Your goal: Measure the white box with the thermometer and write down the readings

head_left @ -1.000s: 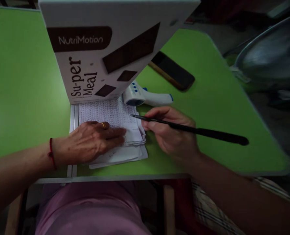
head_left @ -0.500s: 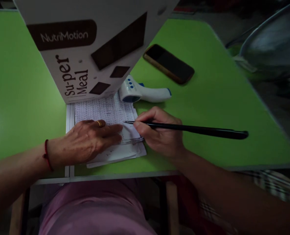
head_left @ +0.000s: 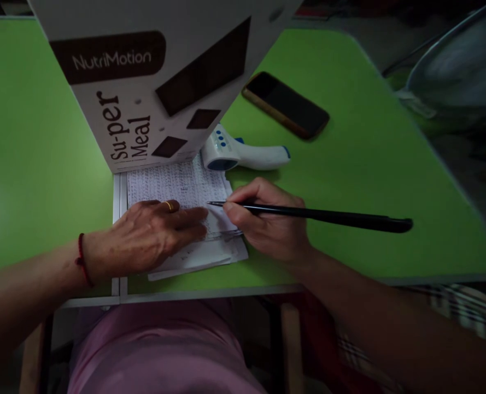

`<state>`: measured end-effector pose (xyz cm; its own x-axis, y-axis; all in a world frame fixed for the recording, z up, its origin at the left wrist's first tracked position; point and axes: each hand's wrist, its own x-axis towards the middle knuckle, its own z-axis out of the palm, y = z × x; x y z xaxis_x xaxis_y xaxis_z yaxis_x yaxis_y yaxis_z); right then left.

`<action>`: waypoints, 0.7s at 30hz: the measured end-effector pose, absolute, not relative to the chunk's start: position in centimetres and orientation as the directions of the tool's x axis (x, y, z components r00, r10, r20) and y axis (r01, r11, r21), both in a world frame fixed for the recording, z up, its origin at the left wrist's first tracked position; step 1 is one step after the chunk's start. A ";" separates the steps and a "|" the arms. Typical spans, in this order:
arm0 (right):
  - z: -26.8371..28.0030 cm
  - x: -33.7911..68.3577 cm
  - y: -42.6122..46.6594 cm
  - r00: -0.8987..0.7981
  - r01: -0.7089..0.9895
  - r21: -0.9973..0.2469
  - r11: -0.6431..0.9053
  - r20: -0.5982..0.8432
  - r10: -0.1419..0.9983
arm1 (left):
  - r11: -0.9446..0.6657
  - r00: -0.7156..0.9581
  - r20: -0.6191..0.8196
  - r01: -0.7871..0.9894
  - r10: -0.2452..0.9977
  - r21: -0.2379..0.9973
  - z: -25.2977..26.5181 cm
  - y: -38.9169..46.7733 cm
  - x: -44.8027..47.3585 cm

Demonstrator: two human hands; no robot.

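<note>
Handwritten sheet [head_left: 164,183]: lies uppermost on a loose paper stack [head_left: 210,254], on the green table [head_left: 374,158] directly before the person.
Written rows [head_left: 173,178]: dense small script covers most of the visible far part; this portion judged done.
Paler patch [head_left: 220,220]: sheet area right of the left fingertips looks bare, probably unfilled; dim light, not certain.
Covered part: lies beneath the left hand [head_left: 152,238]; amount left to write cannot be told.
Left hand: palm down across the sheet, fingers extended, gripping nothing visible.
Right hand [head_left: 267,219]: fingers pinched around a black pen [head_left: 328,215] close to its point.
Pen tip [head_left: 214,203]: over the sheet, just beside the left fingertips; contact uncertain. Writing judged under way, not finished.
NutriMotion box [head_left: 144,104]: stands at the sheet's far side, hiding what is behind.
Infrared thermometer [head_left: 261,157]: lies by the sheet's far right corner, untouched.
Smartphone [head_left: 287,106]: farther off, screen dark, untouched.
</note>
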<state>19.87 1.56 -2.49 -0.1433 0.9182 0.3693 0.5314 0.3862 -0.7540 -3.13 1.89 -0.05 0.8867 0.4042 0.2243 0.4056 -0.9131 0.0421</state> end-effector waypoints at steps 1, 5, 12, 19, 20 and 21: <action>-2.5 19.9 1.6 -0.151 0.535 -0.749 0.391 0.371 0.916 | -0.912 0.887 0.219 0.407 0.406 0.043 0.0 1.9 -3.1; -2.6 20.0 1.6 -0.180 0.554 -0.725 0.408 0.374 0.910 | -0.914 0.891 0.207 0.404 0.404 0.043 0.0 1.9 -3.1; -2.6 19.9 1.6 -0.166 0.527 -0.748 0.404 0.376 0.912 | -0.914 0.889 0.217 0.404 0.403 0.044 0.1 2.0 -3.1; -2.6 19.9 1.7 -0.129 0.546 -0.744 0.386 0.381 0.915 | -0.914 0.895 0.191 0.403 0.404 0.047 0.1 1.9 -3.1; -2.6 19.9 1.7 -0.123 0.548 -0.743 0.384 0.382 0.916 | -0.914 0.895 0.192 0.402 0.404 0.049 0.1 1.9 -3.1; -2.6 19.9 1.7 -0.120 0.551 -0.743 0.380 0.380 0.917 | -0.914 0.894 0.192 0.402 0.404 0.051 0.1 2.0 -3.2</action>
